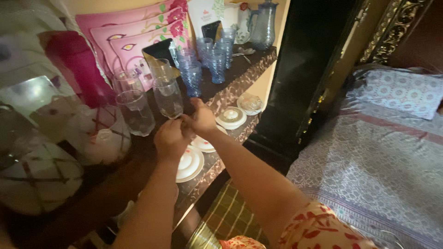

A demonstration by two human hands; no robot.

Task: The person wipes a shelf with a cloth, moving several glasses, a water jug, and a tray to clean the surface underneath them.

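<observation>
Fingers [187, 121] of both hands meet at the foot of a clear drinking glass [168, 97], pinching its base. The left hand [171, 138] is curled under it and the right hand [202, 119] closes on it from the other side. That glass stands upright near the front edge of the dark marbled tabletop [240, 78], and it looks empty.

Just beside it, to the left, a second clear tumbler [135, 112] stands upright, also with nothing showing inside, and two more clear glasses [127, 79] sit behind. Farther back is a cluster of blue ribbed glasses [192, 77], all upright, none visibly filled. At the far end stands a blue glass jug [264, 25], its contents hard to judge.

Below the hands, along the tabletop's front edge, lie round white lids or saucers [190, 163], with another patterned one [230, 117] and a small glass dish [250, 103] further along. Pink floral cushions [134, 32] lean against the wall behind. To the right is a bed [369, 152] with a patterned grey cover.
</observation>
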